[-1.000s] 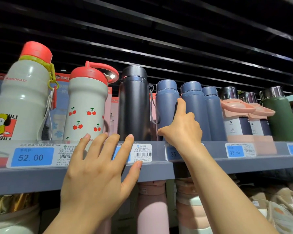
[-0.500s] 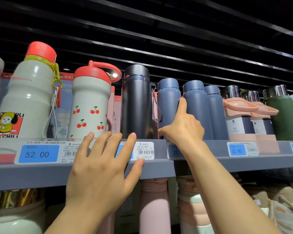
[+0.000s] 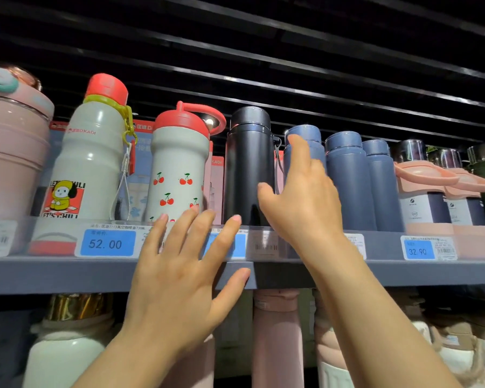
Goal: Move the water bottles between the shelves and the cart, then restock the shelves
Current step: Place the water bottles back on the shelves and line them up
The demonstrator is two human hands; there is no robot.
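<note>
Grey shelf (image 3: 67,275) loaded with upright bottles: pink tumbler (image 3: 11,163), cartoon bottle (image 3: 90,163), cherry bottle (image 3: 179,175), black flask (image 3: 248,163), blue flasks (image 3: 350,180). Left hand (image 3: 179,278) spread flat, grip released, over the shelf edge. Right hand (image 3: 303,200) between black flask and nearest blue flask, grip released, fingers extended, grasping nothing.

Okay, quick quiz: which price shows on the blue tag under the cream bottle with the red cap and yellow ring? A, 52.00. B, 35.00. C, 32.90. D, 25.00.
A: the blue tag on the shelf edge below the cream bottle with the red cap reads 52.00.
</note>
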